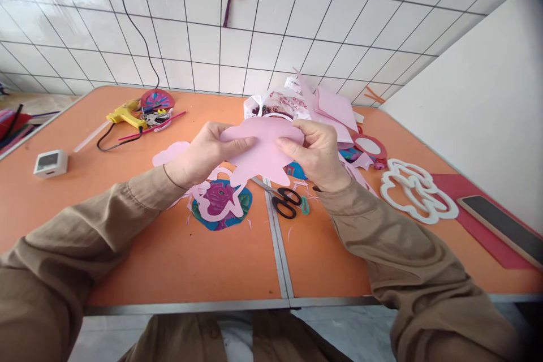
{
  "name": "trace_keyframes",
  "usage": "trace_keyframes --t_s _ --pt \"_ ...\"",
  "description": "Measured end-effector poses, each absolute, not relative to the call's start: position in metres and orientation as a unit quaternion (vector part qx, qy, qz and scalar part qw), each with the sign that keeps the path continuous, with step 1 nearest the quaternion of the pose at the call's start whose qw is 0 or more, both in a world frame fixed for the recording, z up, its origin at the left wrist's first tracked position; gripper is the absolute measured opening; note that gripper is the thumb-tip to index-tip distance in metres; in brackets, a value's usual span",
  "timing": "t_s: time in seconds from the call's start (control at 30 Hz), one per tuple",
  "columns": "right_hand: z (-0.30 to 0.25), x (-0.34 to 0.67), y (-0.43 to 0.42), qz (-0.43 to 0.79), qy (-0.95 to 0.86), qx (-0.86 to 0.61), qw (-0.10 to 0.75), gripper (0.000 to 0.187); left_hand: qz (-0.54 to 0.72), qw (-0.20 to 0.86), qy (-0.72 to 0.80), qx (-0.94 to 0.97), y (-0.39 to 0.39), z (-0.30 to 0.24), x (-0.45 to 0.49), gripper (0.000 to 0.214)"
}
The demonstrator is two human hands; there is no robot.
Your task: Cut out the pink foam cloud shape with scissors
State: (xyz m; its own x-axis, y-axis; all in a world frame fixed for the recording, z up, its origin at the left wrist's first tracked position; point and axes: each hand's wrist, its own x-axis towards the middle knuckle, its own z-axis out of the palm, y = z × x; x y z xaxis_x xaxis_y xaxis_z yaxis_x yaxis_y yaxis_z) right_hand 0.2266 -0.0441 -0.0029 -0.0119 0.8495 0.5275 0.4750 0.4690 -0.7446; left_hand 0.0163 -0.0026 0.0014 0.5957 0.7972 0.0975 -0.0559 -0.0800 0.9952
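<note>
Both hands hold up a pink foam-like cutout (263,150) with a scalloped outline and pointed tips along its lower edge. My left hand (212,150) pinches its left side, thumb lying on top. On the right side, my right hand (316,153) grips it the same way. Below lie a pink outline frame (212,215) and a round piece of blue fabric with a purple flower (223,195). Scissors with black handles (287,203) rest on the table seam, beside a small green clip (305,205). Thin pink scraps are scattered around them.
A yellow glue gun (128,115) with pliers (156,119) lies back left, a white box device (51,163) farther left. Plastic bag (288,103) and pink sheets (335,110) stand at the back. White cutout frames (418,192) and a phone (503,226) lie right.
</note>
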Motion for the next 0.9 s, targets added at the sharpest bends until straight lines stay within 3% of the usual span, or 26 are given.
trace_keyframes --t_s 0.3,0.57,0.9 --pt "-0.017 0.234 -0.036 0.278 -0.647 -0.472 0.530 0.031 0.374 0.572 0.308 0.662 -0.008 0.004 0.018 0.038" --pt "-0.013 0.235 -0.037 0.236 -0.657 -0.468 0.541 0.027 0.331 0.687 0.223 0.607 0.003 -0.003 0.016 0.037" --pt "-0.013 0.232 -0.038 0.241 -0.645 -0.473 0.549 0.022 0.344 0.611 0.292 0.651 -0.015 -0.004 0.022 0.026"
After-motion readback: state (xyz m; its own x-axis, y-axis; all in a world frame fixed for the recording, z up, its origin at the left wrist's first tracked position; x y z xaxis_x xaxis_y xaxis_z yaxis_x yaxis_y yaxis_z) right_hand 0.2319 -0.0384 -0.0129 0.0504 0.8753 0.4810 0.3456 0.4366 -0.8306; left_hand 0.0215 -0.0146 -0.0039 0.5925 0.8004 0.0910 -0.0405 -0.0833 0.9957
